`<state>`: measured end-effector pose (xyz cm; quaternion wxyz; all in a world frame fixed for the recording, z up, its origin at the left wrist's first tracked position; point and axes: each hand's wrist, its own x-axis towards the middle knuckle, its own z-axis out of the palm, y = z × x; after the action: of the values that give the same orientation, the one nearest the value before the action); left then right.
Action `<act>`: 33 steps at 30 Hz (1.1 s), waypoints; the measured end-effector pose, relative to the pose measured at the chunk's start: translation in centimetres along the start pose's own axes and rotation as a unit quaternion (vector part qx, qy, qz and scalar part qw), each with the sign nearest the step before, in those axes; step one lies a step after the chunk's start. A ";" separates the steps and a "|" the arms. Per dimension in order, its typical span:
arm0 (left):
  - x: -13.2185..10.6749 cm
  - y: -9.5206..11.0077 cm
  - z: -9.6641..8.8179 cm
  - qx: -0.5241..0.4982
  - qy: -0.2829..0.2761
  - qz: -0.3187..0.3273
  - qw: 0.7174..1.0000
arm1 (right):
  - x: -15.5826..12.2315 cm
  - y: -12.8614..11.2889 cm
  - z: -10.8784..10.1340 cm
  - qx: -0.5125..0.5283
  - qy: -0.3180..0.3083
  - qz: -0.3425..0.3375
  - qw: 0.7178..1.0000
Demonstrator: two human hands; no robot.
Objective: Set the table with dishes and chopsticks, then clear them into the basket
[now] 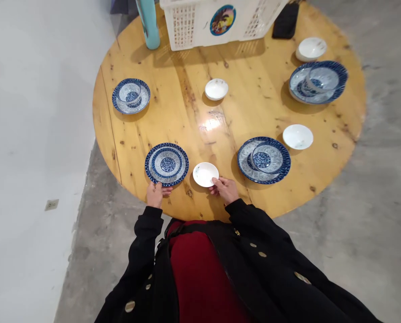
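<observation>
Right hand [224, 189] pinches the rim of a small white dish [205, 174] at the near side of the bench [254, 94], while the left hand [156, 194] pinches the blue-patterned plate [167, 164] just beside it.

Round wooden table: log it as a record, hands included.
Surface: round yellow-brown wooden table
Left hand: thumb over near rim of round blue-and-white patterned plate; grip unclear
Right hand: holding rim of small white round dish
Other small white dishes: three
Other blue-and-white plates: three, each bearing a bowl
Far side: white perforated basket, turquoise cylindrical bottle, flat black object
</observation>
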<state>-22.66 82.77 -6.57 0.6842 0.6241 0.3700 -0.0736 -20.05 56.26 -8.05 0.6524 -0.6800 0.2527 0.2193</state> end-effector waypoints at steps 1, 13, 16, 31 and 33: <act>0.0 0.0 -0.1 0.000 -0.003 -0.001 1.000 | 0.1 0.0 0.0 0.001 -0.001 0.001 1.000; -0.2 -0.1 0.6 -0.016 0.013 -0.013 1.000 | 0.2 -0.8 -0.1 -0.018 0.002 0.005 1.000; -1.1 -0.2 0.4 -0.008 0.004 -0.022 1.000 | 0.2 -1.1 0.2 -0.032 -0.003 0.010 0.999; -4.0 -2.5 0.9 0.035 -0.031 -0.018 0.999 | -0.1 -1.9 -0.4 -0.076 0.018 0.011 0.997; -3.9 -2.5 1.0 0.041 -0.037 -0.009 0.998 | -0.3 -2.1 0.0 -0.035 0.027 0.030 0.999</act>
<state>-26.44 79.92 -6.29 0.6706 0.6453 0.3463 -0.1179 -18.97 56.30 -6.20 0.6146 -0.7002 0.2824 0.2287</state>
